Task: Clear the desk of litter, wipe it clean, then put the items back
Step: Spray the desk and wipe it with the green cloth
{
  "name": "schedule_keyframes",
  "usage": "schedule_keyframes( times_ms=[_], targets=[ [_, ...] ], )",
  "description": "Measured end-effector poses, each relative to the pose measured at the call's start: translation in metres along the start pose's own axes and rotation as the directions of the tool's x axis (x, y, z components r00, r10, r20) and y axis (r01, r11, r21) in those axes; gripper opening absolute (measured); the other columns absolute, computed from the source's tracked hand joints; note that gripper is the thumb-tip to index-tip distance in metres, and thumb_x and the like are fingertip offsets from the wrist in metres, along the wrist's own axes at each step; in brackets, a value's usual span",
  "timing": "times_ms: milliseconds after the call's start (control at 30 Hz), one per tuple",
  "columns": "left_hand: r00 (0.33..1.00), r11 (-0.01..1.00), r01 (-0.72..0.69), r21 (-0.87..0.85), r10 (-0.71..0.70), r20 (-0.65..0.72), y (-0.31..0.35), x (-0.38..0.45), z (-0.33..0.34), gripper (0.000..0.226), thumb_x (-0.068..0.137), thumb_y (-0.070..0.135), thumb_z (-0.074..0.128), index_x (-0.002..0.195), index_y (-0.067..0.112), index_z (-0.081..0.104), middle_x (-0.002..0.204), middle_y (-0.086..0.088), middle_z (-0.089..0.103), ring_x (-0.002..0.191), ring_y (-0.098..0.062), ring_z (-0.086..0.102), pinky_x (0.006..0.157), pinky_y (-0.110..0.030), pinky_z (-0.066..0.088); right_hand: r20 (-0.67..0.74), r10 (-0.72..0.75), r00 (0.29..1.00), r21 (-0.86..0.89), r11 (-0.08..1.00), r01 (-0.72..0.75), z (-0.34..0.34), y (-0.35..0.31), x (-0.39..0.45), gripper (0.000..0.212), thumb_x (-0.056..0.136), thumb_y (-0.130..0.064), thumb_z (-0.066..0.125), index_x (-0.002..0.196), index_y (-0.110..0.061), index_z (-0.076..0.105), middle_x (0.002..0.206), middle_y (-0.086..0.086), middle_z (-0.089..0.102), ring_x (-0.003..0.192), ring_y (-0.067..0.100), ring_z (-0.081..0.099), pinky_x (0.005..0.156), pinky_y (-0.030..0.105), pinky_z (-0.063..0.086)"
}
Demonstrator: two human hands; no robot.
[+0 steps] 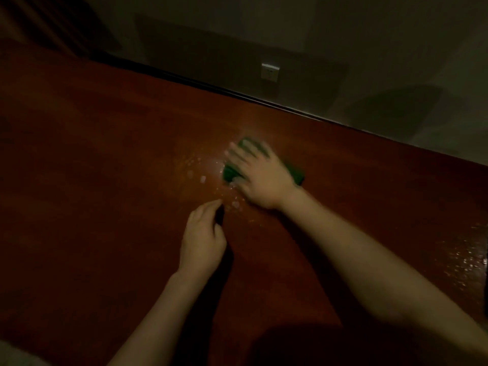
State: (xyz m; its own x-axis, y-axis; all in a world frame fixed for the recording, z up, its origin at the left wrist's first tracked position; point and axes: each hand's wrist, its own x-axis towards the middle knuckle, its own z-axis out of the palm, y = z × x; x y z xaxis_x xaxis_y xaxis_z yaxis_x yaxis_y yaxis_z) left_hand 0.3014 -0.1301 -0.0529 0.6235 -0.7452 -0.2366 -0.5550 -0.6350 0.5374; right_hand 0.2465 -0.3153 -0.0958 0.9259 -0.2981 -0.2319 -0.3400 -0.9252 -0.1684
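Observation:
A dark red wooden desk (pixel 105 167) fills the dim view. My right hand (pixel 261 175) lies flat with spread fingers on a green cloth (pixel 229 173), pressing it onto the desk near the middle. Small pale crumbs and wet specks (pixel 203 179) are scattered just left of the cloth. My left hand (pixel 203 233) rests on the desk below the crumbs, fingers curled, index finger and thumb pinched near a dark narrow shape; I cannot tell whether it holds anything.
A grey wall (pixel 369 48) with a white socket plate (pixel 270 71) runs along the desk's far edge. More shiny specks (pixel 467 257) lie near the right edge of the view. A pale object shows at the bottom left corner.

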Motion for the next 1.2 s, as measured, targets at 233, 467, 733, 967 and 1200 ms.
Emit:
schedule_keyframes(
  times_ms=[233,467,733,967,1200],
  targets=[
    [0.999,0.998,0.029,0.057,-0.031,0.037,-0.019,-0.015,-0.010,0.048,0.091,-0.002,0.045,0.139,0.007,0.045,0.143,-0.008,0.043,0.134,-0.020,0.031,0.108,-0.021,0.018,0.116,-0.432,0.895,-0.067,0.895,0.441,0.054,-0.086,-0.154,0.056,0.095,-0.052,0.033,0.146,-0.030,0.032,0.153,-0.005,0.033,0.143,0.019,0.027,0.118,0.050,0.010],
    [0.992,0.993,-0.025,0.112,0.011,0.129,-0.018,-0.036,-0.006,0.051,0.096,0.010,0.042,0.146,0.013,0.032,0.154,-0.001,0.025,0.143,-0.016,0.017,0.116,-0.029,0.012,-0.057,0.449,0.892,0.125,0.889,-0.440,0.019,0.017,-0.121,0.059,0.098,-0.050,0.026,0.152,-0.028,0.010,0.159,-0.002,0.008,0.147,0.022,0.009,0.118,0.047,0.007],
    [0.995,0.991,0.012,0.134,-0.024,0.093,-0.051,-0.071,-0.018,0.052,0.097,0.010,0.041,0.148,0.015,0.029,0.156,0.001,0.022,0.144,-0.013,0.016,0.114,-0.022,0.007,-0.065,0.392,0.918,0.111,0.917,-0.383,-0.008,-0.009,0.010,0.060,0.100,-0.051,0.022,0.153,-0.027,0.008,0.161,-0.002,0.004,0.148,0.021,0.001,0.117,0.047,-0.001],
    [0.992,0.987,0.092,0.132,-0.102,0.074,-0.084,-0.093,-0.028,0.050,0.094,0.006,0.043,0.144,0.011,0.038,0.152,-0.003,0.032,0.141,-0.017,0.024,0.115,-0.027,0.016,0.023,-0.155,0.988,-0.009,0.988,0.155,0.051,-0.145,-0.085,0.061,0.096,-0.052,0.027,0.151,-0.027,0.022,0.158,-0.001,0.021,0.146,0.023,0.016,0.117,0.051,0.012],
    [0.993,0.991,0.086,0.102,-0.094,0.073,-0.096,-0.118,-0.036,0.049,0.095,0.005,0.044,0.143,0.008,0.038,0.152,-0.005,0.033,0.141,-0.019,0.025,0.116,-0.030,0.018,0.063,-0.183,0.981,-0.097,0.977,0.188,0.067,-0.091,-0.218,0.057,0.098,-0.054,0.021,0.149,-0.029,0.017,0.155,-0.001,0.025,0.143,0.023,0.025,0.113,0.048,0.010]
  ],
)
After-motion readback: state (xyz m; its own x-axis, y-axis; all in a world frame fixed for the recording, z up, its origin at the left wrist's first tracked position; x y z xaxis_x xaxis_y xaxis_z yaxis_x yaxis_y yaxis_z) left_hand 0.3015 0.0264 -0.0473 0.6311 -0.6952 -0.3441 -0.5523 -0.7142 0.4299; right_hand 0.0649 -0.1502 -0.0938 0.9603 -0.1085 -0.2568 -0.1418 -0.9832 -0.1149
